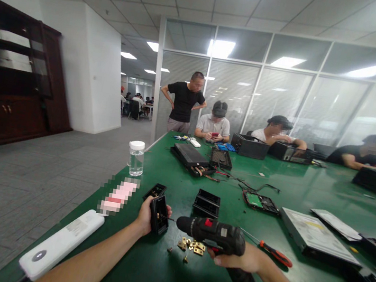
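Note:
My left hand [146, 214] grips a small black plastic housing [160, 216], tilted up so its hollow inside with brass-coloured parts shows. In my right hand [240, 259] is a black cordless drill [219, 234], pointing left. Its thin bit ends close to the housing's right side; whether it touches I cannot tell. Below the chuck, several brass pieces [199, 248] and a couple of screws [185, 259] lie on the green table [137, 272]. Another black housing [155, 192] rests just behind my left hand, and more black housings [206, 203] stand beyond the drill.
A white power strip [63, 240] and a lidded clear jar [136, 159] line the left edge. To the right lie an orange-handled screwdriver [276, 254], an opened device with a green board [260, 201] and a flat metal drive [318, 235]. Several people are across the table.

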`<act>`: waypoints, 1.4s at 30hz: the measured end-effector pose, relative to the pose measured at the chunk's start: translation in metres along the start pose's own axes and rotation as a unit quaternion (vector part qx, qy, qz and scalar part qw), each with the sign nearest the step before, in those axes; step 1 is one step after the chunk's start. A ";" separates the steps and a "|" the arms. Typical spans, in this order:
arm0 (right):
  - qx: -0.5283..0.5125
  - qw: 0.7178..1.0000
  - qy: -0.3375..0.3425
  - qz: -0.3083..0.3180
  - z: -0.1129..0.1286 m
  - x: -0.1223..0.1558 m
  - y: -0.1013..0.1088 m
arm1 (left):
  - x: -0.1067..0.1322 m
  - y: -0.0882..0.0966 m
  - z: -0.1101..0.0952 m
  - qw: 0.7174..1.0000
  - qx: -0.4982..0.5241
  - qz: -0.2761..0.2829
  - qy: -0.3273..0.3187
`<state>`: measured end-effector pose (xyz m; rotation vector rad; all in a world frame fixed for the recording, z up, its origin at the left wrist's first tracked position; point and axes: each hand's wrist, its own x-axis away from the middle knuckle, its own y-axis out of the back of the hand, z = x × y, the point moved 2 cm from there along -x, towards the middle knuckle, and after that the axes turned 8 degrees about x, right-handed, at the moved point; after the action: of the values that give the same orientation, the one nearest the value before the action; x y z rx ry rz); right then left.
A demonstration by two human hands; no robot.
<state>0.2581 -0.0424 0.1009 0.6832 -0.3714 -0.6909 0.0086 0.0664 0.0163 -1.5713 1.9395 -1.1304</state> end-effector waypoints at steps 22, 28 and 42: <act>-0.014 1.000 0.002 -0.020 -0.003 -0.002 -0.003 | 0.000 0.000 0.001 1.000 -0.013 0.014 -0.009; -0.006 1.000 -0.001 0.006 -0.003 -0.002 -0.001 | -0.001 0.001 0.001 1.000 -0.009 0.012 -0.005; -0.024 1.000 0.002 0.008 -0.003 -0.003 -0.001 | -0.002 0.002 0.002 0.999 -0.023 0.022 -0.015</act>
<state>0.2574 -0.0399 0.0976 0.6352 -0.3549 -0.6819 0.0091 0.0680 0.0132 -1.5524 1.9834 -1.0461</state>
